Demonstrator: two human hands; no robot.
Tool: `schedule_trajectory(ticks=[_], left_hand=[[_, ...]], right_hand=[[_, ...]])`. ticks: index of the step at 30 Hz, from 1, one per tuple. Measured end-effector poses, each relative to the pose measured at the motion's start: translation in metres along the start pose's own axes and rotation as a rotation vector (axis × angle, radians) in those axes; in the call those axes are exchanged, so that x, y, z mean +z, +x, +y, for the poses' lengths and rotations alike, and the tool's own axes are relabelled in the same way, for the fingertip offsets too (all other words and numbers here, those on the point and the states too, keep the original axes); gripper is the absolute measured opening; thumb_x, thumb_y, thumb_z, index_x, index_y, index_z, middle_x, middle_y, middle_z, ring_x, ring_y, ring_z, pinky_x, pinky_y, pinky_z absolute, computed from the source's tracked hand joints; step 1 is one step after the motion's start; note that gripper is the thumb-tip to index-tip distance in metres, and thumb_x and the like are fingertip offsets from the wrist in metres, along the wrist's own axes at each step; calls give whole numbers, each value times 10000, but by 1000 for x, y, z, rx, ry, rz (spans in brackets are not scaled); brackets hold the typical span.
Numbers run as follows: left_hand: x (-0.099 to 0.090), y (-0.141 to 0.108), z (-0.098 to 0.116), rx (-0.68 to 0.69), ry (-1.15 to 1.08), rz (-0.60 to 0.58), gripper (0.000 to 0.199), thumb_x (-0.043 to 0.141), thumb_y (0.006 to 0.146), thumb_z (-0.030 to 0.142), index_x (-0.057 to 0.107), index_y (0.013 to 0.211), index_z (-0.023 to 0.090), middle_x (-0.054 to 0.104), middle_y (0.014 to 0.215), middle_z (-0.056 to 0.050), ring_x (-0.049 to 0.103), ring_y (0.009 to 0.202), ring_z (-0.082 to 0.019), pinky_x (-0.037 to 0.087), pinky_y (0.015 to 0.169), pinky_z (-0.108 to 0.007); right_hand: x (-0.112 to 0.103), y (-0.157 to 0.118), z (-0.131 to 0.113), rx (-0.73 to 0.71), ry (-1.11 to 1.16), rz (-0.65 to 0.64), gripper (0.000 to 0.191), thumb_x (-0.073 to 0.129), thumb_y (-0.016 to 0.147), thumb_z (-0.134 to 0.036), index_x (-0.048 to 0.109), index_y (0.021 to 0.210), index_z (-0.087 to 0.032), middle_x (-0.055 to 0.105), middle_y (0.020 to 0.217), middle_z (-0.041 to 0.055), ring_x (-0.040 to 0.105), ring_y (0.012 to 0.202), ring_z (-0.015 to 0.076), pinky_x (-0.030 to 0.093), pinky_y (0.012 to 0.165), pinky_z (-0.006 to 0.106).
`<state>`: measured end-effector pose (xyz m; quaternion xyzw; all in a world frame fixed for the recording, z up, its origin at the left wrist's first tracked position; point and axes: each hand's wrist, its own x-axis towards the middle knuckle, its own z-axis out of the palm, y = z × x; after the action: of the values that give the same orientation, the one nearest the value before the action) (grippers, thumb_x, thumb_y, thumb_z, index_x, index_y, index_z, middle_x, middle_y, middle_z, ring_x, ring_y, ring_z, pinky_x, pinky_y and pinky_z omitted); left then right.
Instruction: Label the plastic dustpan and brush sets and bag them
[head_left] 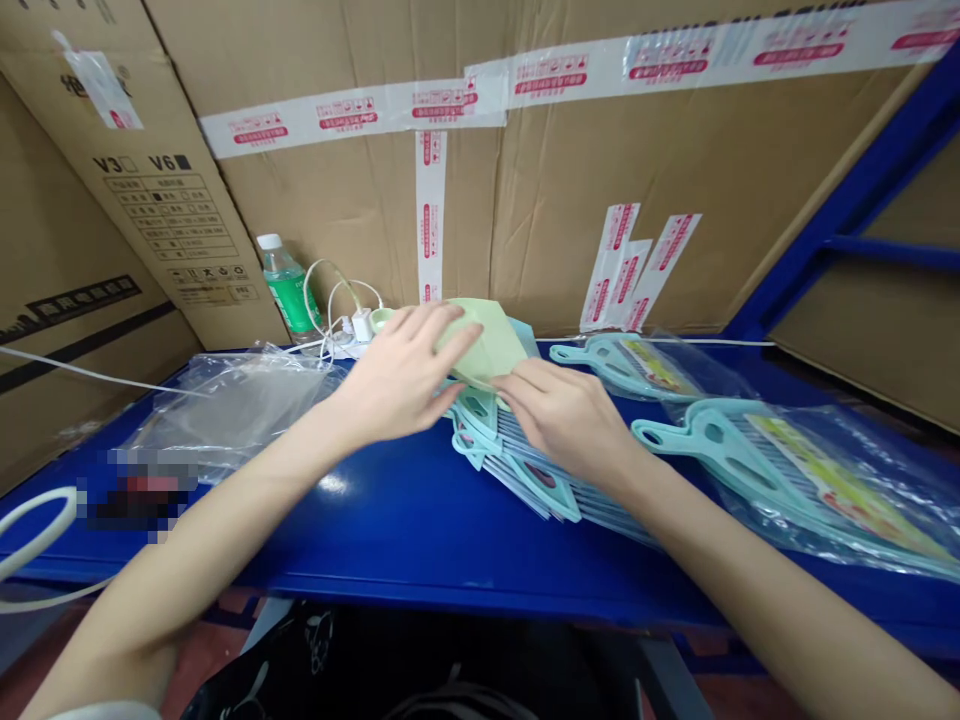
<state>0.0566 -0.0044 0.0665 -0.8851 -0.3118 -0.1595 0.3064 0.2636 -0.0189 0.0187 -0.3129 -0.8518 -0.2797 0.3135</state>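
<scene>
Both hands are at a pale green plastic dustpan (487,340) near the back middle of the blue table. My left hand (409,370) lies over its left side, fingers spread apart, the palm hidden. My right hand (562,415) has its fingers closed on the dustpan's near right edge. Just below lies a loose stack of light blue brushes (480,425), partly under my right hand and forearm. A light blue piece (523,330) shows behind the green dustpan.
Bagged light blue dustpan sets (697,435) (626,362) lie at right. Clear plastic bags (232,410) are at left, with a green-labelled bottle (289,290) and white chargers (362,324) behind. Taped cardboard (337,200) stands along the back of the blue table (360,530).
</scene>
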Motion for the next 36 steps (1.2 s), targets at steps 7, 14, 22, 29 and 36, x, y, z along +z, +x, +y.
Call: schedule_trajectory(ticks=[7, 14, 22, 29, 36], left_hand=[[-9, -52, -25, -256, -116, -427, 878, 576, 858, 533, 149, 1527, 157, 547, 1314, -209, 690, 911, -304, 517, 773, -374], [-22, -93, -74, -336, -303, -338, 815, 457, 830, 721, 414, 1421, 161, 600, 1171, -158, 635, 934, -277, 515, 803, -378], [-30, -132, -113, -319, -336, -220, 767, 509, 724, 830, 620, 1199, 238, 647, 971, -33, 571, 754, -194, 497, 732, -323], [-35, -123, -96, -246, -516, -350, 682, 533, 765, 770, 702, 1111, 207, 678, 1059, -81, 608, 908, -212, 499, 806, -324], [-28, -108, -77, -123, -849, -613, 566, 719, 709, 627, 702, 1155, 278, 664, 1006, -44, 598, 870, -177, 485, 767, -274]], right_hand=[[-2, 10, -36, -245, 31, 81, 404, 377, 938, -16, 626, 653, -158, 561, 578, 12, 518, 575, 153, 360, 541, 278], [4, 16, -43, -136, 154, -230, 414, 554, 928, -281, 562, 1301, -102, 662, 1180, 166, 613, 1031, 287, 509, 842, 412], [29, 29, -49, -9, 36, -652, 614, 656, 820, -241, 511, 1412, -172, 376, 1539, 174, 319, 1402, 421, 348, 1087, 589], [38, 41, -56, 95, -48, -701, 341, 555, 849, -98, 740, 1129, -165, 366, 1543, 129, 485, 1278, 456, 479, 971, 581], [32, 38, -56, 126, -69, -702, 240, 651, 838, -140, 756, 1052, -107, 406, 1511, 190, 518, 1253, 426, 536, 912, 512]])
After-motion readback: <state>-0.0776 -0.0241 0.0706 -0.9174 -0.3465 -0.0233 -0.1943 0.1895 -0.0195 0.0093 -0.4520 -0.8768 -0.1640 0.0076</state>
